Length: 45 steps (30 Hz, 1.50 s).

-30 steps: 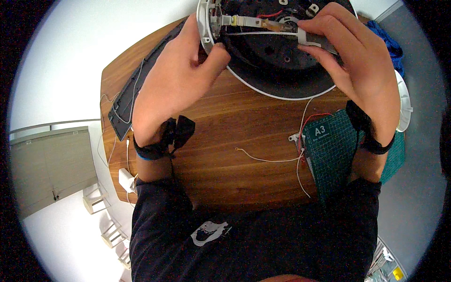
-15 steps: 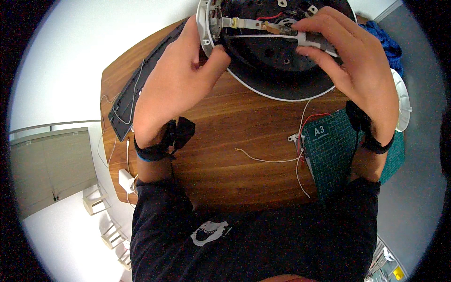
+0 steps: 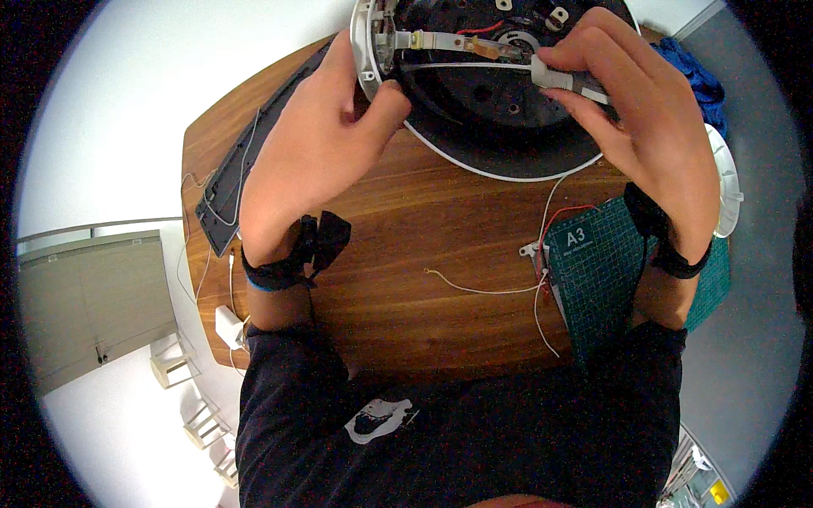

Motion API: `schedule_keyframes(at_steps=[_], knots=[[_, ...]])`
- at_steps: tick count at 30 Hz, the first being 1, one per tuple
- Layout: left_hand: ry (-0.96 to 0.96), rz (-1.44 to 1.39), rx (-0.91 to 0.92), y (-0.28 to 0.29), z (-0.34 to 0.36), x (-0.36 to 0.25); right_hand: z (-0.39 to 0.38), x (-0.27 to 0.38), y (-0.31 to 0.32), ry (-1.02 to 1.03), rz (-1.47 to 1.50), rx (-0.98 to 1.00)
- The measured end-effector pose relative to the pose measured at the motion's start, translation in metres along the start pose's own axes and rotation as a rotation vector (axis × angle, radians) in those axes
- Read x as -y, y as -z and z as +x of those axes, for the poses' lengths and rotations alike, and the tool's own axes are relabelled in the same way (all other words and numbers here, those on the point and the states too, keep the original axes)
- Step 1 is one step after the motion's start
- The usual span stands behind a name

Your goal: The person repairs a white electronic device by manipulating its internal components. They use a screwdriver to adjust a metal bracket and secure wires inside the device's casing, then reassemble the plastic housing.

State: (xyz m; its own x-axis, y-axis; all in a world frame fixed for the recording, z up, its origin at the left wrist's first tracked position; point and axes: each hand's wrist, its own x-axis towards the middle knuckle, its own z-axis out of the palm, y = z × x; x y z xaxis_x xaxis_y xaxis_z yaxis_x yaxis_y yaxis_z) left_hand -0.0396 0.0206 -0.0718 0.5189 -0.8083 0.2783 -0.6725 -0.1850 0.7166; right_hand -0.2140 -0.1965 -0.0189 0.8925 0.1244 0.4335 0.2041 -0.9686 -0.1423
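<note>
A round black housing with a white rim [image 3: 500,175] sits at the far side of the table, its inside facing up with metal tabs and wires. My left hand [image 3: 326,140] is closed on a white curved panel [image 3: 362,51] at the housing's left edge. From that panel a pale strip [image 3: 440,41] with brown and yellow bits runs right, above a thin white wire [image 3: 474,65]. My right hand [image 3: 631,102] pinches a white-and-grey elbow-shaped piece [image 3: 555,78] over the housing, its white end close to the strip's right end. What joins them is too small to tell.
A green cutting mat [image 3: 593,254] lies at the right, with loose red and white wires [image 3: 491,291] and a small metal bracket [image 3: 532,249] beside it. Left are a long black panel [image 3: 224,199] and a white adapter [image 3: 229,326]. A white cover [image 3: 724,182] and blue bundle [image 3: 690,80] sit right.
My right hand's upper fingers have risen slightly, and more of the elbow-shaped piece shows, tilted down to the right. The housing and the left hand's panel have shifted slightly left and up.
</note>
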Motion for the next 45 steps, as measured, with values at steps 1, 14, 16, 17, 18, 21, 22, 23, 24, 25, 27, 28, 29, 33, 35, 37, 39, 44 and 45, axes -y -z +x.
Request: schedule_keyframes(at_steps=[1,14,16,17,18,21,22,23,24,25,27,28,29,33,35,37,39,44,45], knots=[[0.002,-0.012,0.001,0.000,0.001,0.000,0.000,-0.001,-0.001,0.028,-0.010,-0.031],[-0.007,-0.007,-0.026,-0.001,-0.004,0.004,-0.004,-0.010,-0.020,0.092,-0.119,-0.104],[-0.017,0.032,-0.016,0.001,-0.003,0.004,-0.003,-0.009,-0.020,0.105,-0.120,-0.123],[-0.021,0.052,-0.012,0.001,-0.003,0.004,-0.003,-0.008,-0.020,0.082,-0.104,-0.101],[-0.024,0.039,-0.008,0.000,-0.001,0.003,-0.004,-0.007,-0.015,0.051,-0.097,-0.077],[-0.010,0.026,0.039,-0.001,0.001,0.000,-0.010,0.001,-0.013,-0.072,0.020,-0.018],[0.010,0.038,0.076,0.002,-0.001,-0.001,-0.010,0.004,-0.017,-0.111,0.083,-0.001],[0.030,0.049,0.113,0.004,-0.003,-0.001,-0.010,0.005,-0.020,-0.086,0.090,-0.008],[0.036,0.041,0.117,0.004,-0.003,-0.001,-0.009,0.006,-0.020,-0.067,0.088,-0.013],[0.042,0.034,0.120,0.004,-0.003,-0.001,-0.009,0.006,-0.020,-0.048,0.086,-0.018],[0.004,-0.005,0.107,0.001,-0.002,0.001,-0.010,0.005,-0.015,-0.052,0.038,0.007],[-0.041,-0.036,0.090,-0.002,-0.002,0.005,-0.010,0.005,-0.012,-0.055,0.012,0.019],[-0.086,-0.068,0.074,-0.004,-0.001,0.006,-0.010,0.005,-0.009,-0.049,0.010,0.018],[-0.008,-0.026,0.111,0.002,-0.002,0.002,-0.010,0.005,-0.010,-0.032,0.022,0.039],[0.105,-0.062,0.122,0.002,-0.003,-0.002,-0.010,0.005,-0.010,-0.036,0.034,0.042],[0.034,-0.055,0.102,0.001,-0.003,0.000,-0.010,0.006,-0.009,-0.043,0.052,0.030],[-0.010,-0.058,0.088,-0.001,-0.003,0.003,-0.010,0.007,-0.008,-0.034,0.034,0.026],[-0.012,-0.088,0.096,-0.002,0.000,0.004,-0.012,0.008,-0.003,-0.057,0.012,0.010],[-0.002,-0.084,0.096,-0.001,-0.002,0.005,-0.011,0.007,-0.006,-0.037,0.014,-0.004]])
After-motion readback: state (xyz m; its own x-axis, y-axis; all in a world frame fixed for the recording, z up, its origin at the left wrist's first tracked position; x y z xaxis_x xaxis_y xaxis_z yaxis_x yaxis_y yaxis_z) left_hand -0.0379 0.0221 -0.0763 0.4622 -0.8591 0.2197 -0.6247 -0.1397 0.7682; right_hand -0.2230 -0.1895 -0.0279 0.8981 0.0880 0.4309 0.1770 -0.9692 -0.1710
